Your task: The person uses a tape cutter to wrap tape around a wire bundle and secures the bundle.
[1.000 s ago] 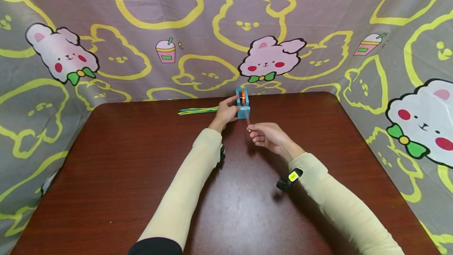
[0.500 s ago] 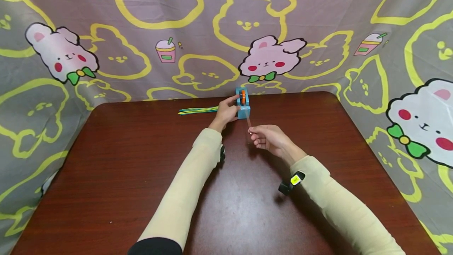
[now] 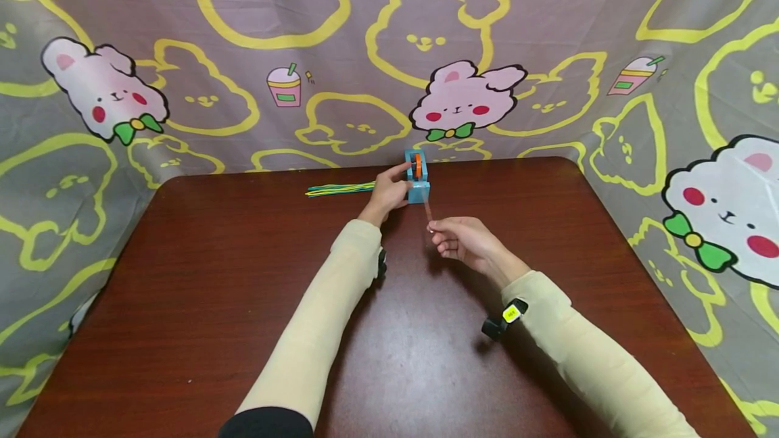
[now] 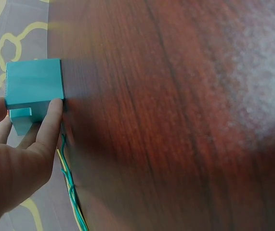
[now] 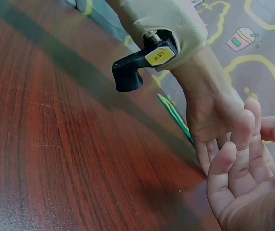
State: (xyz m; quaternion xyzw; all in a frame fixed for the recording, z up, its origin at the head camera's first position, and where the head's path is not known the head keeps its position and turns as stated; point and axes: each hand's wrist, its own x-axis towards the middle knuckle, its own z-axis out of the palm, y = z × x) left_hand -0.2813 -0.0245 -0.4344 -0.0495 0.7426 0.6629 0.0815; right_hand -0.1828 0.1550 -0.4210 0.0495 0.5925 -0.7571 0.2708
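Note:
At the table's far edge stands a light blue tape dispenser [image 3: 418,193] with an orange hub [image 3: 418,166] in it. My left hand [image 3: 388,191] grips it from the left side; the left wrist view shows thumb and fingers around the blue body [image 4: 33,83]. A strip of clear tape [image 3: 428,209] runs from the dispenser's front toward me. Its near end is pinched between thumb and index finger of my right hand [image 3: 465,238], the other fingers loosely curled. In the right wrist view, my right hand [image 5: 253,187] overlaps the left one, and the tape cannot be made out.
A bundle of thin yellow and green strands [image 3: 341,189] lies left of the dispenser, one end behind my left hand. A patterned curtain [image 3: 341,73] rises directly behind the brown table [image 3: 243,276] and along both sides.
My right hand has drawn slightly back toward me, and the tape strip between it and the dispenser looks a little longer. The left hand and dispenser stay in place.

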